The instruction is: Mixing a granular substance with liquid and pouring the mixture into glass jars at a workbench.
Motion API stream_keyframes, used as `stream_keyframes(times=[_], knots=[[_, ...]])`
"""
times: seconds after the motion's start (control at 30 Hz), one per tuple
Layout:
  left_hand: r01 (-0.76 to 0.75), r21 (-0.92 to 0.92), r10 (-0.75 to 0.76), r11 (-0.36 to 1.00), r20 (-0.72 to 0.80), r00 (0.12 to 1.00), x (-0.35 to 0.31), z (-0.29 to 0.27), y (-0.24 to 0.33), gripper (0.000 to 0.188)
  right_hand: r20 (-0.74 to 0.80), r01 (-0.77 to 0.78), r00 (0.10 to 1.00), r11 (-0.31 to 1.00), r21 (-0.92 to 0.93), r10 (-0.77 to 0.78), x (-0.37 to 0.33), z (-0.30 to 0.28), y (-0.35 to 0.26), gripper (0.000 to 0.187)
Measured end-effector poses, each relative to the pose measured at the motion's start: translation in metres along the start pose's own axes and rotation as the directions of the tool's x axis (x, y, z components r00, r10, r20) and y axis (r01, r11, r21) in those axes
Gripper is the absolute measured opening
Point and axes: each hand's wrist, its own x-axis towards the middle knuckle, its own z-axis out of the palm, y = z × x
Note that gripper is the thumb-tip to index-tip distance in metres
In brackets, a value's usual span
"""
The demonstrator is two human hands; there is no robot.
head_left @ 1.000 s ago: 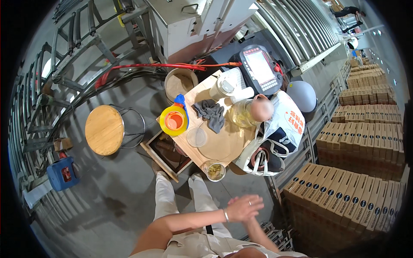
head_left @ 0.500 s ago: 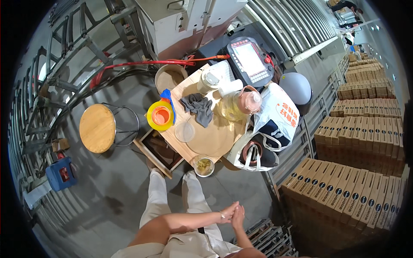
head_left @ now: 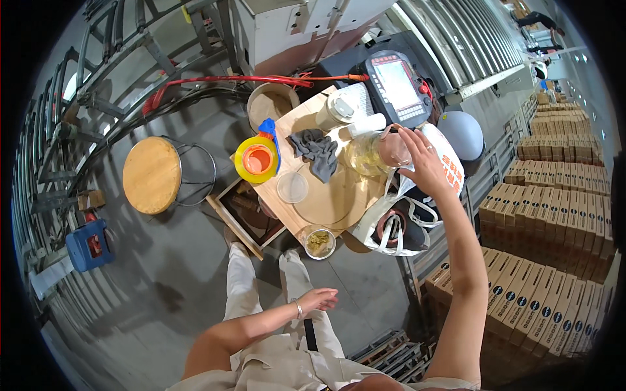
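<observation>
While my right hand (head_left: 424, 166) reaches out over the far side of the small wooden counter (head_left: 326, 202), its fingers are loosely spread and curved over the top of the clear glass jar (head_left: 366, 155), touching or just above its rim; I cannot tell whether they have closed on it. The jar stands upright near the counter's right edge, its long axis vertical, mouth pointing up toward my palm, which suits a grip from above. It appears to hold a pale yellowish liquid. Just beside it lie a grey cloth (head_left: 317, 152) and a white lidded container (head_left: 339, 111); a clear round lid (head_left: 292, 187) rests flat nearer me. My left hand (head_left: 318, 300) hangs low by my thigh, fingers relaxed and slightly apart, holding nothing. A yellow and orange funnel-like cup (head_left: 257, 159) sits at the counter's left corner, and a white tote bag (head_left: 398, 218) hangs off the right side below the jar, mouth open upward.
</observation>
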Motion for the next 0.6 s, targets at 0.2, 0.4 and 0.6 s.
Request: stream_keyframes(times=[0.2,0.4,0.6], knots=[[-0.050,-0.070,0.040,0.996,-0.135,0.990,-0.023,-0.039,-0.020,0.044,0.106,-0.009,0.994,0.999,0.031,0.006,0.023,0.005,0.002,0.090],[-0.094,-0.117,0.061,0.989,-0.257,0.964,-0.034,-0.060,-0.015,0.038,0.090,-0.358,0.926,0.928,-0.104,0.367,0.028,0.018,0.012,0.085],[-0.148,-0.149,0.103,0.978,-0.277,0.955,-0.042,-0.070,-0.011,0.037,0.215,-0.371,0.906,0.929,-0.007,0.364,0.036,0.009,0.010,0.086]])
